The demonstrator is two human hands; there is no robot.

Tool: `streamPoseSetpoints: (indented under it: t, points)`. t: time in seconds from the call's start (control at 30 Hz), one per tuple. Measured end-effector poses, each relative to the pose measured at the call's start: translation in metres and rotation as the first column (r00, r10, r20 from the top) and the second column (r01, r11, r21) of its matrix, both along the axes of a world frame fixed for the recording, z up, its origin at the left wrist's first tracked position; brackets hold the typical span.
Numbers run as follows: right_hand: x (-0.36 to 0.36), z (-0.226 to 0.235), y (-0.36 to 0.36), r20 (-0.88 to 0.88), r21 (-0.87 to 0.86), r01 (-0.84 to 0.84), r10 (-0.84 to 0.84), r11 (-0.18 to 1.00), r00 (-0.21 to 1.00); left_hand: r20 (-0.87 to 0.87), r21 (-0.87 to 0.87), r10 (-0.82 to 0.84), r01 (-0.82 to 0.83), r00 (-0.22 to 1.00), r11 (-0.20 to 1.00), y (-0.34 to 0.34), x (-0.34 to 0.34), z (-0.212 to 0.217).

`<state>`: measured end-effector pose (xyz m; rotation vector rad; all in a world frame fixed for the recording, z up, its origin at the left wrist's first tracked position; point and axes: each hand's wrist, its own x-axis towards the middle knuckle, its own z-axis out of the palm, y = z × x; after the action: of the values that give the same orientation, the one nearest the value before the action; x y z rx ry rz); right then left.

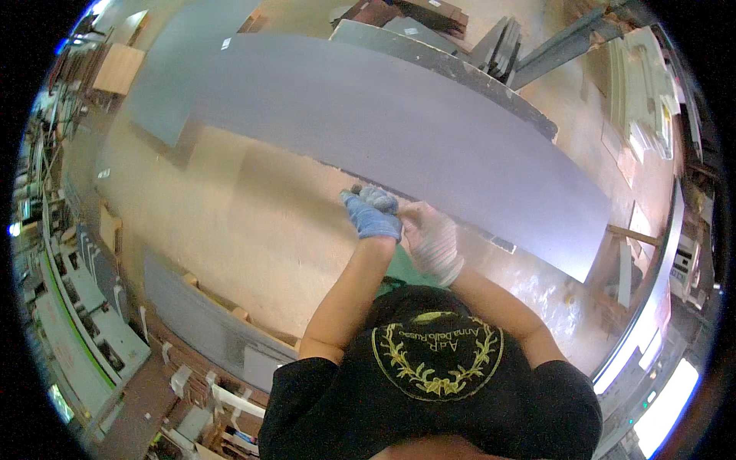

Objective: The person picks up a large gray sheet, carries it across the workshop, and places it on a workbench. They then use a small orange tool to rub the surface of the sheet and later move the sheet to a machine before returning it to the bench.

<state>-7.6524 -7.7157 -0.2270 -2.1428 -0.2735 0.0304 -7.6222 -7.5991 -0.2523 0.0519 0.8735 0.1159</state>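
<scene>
My left hand (pixel 373 215), in a blue work glove, is closed in front of my chest. A small dark bit shows at its fingertips, too small to name. Close against it is my right hand (pixel 432 241), in a whitish knit glove, its fingers pressed together beside the left palm. Whatever lies between the two hands is hidden by the gloves. Just beyond them lies a long, flat grey panel (pixel 414 130), its near edge running from upper left to lower right. Both hands are by this near edge; whether they touch it I cannot tell.
Another grey sheet (pixel 165 115) lies at the far left end of the panel. Behind the panel stand a dark-edged bench (pixel 445 57) and stacked dark boards (pixel 502 50). A grey panel on wooden blocks (pixel 207 307) lies at the lower left. Machinery (pixel 92 330) lines the left side.
</scene>
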Motion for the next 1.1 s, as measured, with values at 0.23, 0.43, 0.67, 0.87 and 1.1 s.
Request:
streamPoseSetpoints:
  t: [0.23,0.43,0.67,0.87,1.1]
  points:
    - [0.058,-0.032,0.024,-0.429,0.138,0.016,0.046,0.990,0.902,-0.248,-0.035,-0.222,0.221,0.943,0.975,0.025,0.064,-0.051]
    - [0.084,-0.067,0.025,-0.584,0.293,0.000,0.179,0.956,0.791,-0.295,-0.020,-0.332,0.341,0.896,0.940,0.033,0.089,-0.075]
    - [0.103,-0.117,0.010,-0.770,0.523,0.393,0.221,0.756,0.598,-0.385,0.006,-0.489,0.532,0.783,0.847,0.014,0.128,-0.126]
    - [0.161,-0.140,-0.044,-0.842,0.510,0.663,0.162,0.548,0.514,-0.428,0.387,-0.492,0.646,0.758,0.659,-0.026,0.197,-0.254]
    - [0.222,-0.207,-0.109,-0.814,0.580,0.784,0.187,0.219,0.550,-0.570,0.668,-0.344,0.178,0.746,-0.722,-0.057,0.275,-0.343]
